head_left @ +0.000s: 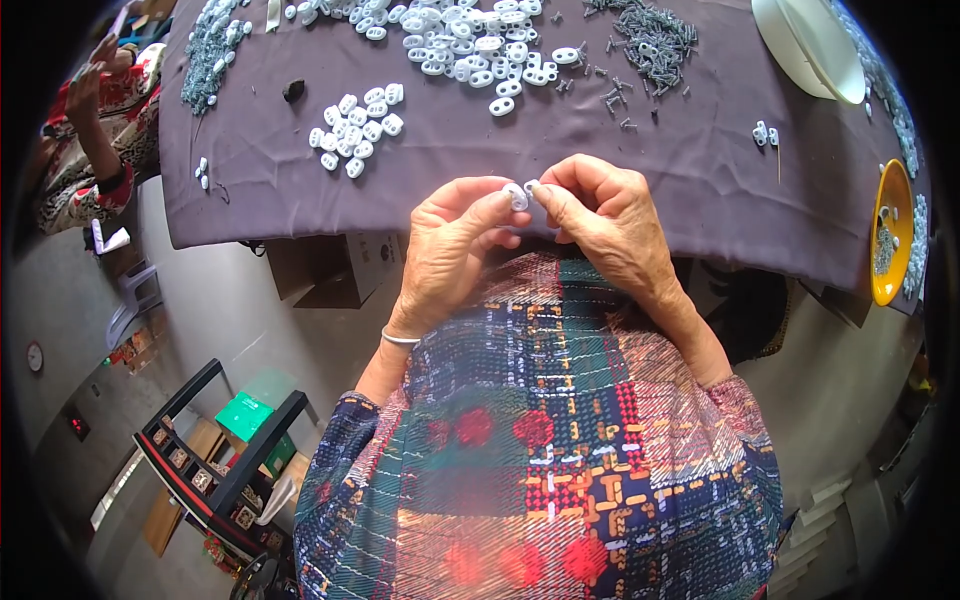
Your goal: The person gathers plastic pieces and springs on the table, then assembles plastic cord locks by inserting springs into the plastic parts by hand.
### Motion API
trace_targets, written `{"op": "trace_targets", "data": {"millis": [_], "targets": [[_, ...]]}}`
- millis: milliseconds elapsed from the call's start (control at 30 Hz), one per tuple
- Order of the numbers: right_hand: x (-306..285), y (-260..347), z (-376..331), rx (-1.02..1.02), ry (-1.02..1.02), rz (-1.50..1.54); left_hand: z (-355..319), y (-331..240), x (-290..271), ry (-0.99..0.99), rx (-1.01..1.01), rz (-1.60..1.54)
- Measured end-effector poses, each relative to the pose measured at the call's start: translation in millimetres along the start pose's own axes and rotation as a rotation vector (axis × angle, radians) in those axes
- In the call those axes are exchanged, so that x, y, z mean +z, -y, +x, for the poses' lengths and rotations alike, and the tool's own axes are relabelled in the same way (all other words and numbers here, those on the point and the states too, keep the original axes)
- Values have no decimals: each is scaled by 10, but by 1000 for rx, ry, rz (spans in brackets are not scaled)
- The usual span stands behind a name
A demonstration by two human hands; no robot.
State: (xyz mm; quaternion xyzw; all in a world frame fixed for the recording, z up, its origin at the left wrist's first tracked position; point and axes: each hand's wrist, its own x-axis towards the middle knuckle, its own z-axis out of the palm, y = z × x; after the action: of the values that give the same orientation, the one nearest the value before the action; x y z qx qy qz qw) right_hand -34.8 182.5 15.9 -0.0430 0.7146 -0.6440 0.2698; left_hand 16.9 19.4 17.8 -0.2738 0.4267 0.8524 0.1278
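Note:
My left hand (pixel 452 250) and my right hand (pixel 600 225) meet at the near edge of a table covered in dark purple cloth (pixel 450 160). Between their fingertips they pinch a small white plastic part (pixel 517 195). A second small white bit shows at my right fingertips, touching the first. A small group of the same white oval parts (pixel 355 128) lies on the cloth to the left. A larger heap of white parts (pixel 470 45) lies farther back. A pile of small dark screws (pixel 650 40) is at the back right.
A white bowl (pixel 810 45) sits at the back right, a yellow bowl (pixel 890 235) with small parts at the right edge. Greyish parts (pixel 210 50) are piled back left. Another person's arm (pixel 95 140) is at far left. A cardboard box (pixel 330 265) stands under the table.

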Motion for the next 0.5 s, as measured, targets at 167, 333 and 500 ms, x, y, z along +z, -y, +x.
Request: {"op": "trace_targets", "data": {"millis": [167,333,500], "targets": [[4,-8,8,19,30,19,10,17,-37,0,-34,-3],[13,-26,4,46,48,40,14,26,-43,-1,-59,-5],[6,-14,13,43,50,42,12,42,-55,-22,-72,78]]}}
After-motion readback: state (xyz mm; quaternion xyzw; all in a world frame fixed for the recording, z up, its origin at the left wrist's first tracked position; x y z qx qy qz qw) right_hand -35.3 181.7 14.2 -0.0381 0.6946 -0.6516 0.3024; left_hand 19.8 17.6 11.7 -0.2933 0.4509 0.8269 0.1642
